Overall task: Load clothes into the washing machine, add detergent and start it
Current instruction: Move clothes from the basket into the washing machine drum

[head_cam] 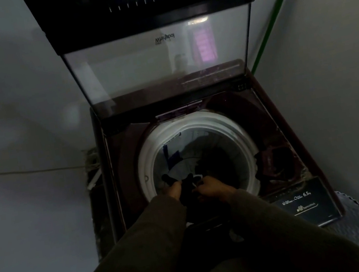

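Head camera showed the left hand point(173, 189) and right hand point(209, 187) both gripping a dark garment point(189, 194), held between them over the near edge of the drum point(144, 164). More dark clothes point(215, 160) lay inside. The washer's glass lid point(140, 71) stood raised behind.

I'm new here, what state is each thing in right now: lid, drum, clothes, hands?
Lid: open, standing upright.
Drum: partly loaded; dark clothes lie inside.
Dark garment: held at the drum's near rim, not yet dropped in.
Left hand: grips the garment.
Right hand: grips the garment.
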Motion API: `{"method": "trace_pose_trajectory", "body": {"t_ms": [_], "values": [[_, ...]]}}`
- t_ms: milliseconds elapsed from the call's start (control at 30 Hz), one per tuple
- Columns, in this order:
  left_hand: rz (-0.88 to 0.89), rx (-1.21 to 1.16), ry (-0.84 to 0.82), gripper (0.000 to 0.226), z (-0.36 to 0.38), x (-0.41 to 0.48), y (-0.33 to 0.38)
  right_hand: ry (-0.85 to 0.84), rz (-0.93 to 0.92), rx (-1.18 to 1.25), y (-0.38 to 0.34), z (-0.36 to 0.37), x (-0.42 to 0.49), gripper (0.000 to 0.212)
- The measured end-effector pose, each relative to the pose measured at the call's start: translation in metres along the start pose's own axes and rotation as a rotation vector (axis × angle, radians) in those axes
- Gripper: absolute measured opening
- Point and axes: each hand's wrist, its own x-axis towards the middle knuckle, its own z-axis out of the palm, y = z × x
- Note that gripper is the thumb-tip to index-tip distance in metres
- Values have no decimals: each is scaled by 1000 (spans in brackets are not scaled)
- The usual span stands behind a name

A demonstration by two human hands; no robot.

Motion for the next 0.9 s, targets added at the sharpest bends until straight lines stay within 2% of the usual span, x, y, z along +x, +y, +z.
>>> {"method": "trace_pose_trajectory", "body": {"t_ms": [67,167,267,333,533,667,767,900], "values": [[35,-2,-10,45,5,-61,22,39,-42,-54,-1,-4,-5,13],[166,79,26,27,14,-105,39,68,-131,-161,1,-13,-13,9],[439,254,106,29,24,-125,45,126,-187,-250,3,-23,-32,30],[618,327,100,23,33,-138,45,203,-228,-284,9,-30,-41,33],[1042,636,122,28,67,-177,44,383,-399,-315,29,-57,-74,39],[1222,834,114,30,100,-210,46,567,-460,-296,48,-77,-107,33],[1309,892,43,31,134,-236,45,741,-471,-277,75,-96,-128,30],[1406,956,-73,32,187,-263,29,964,-444,-259,126,-122,-155,40]]}}
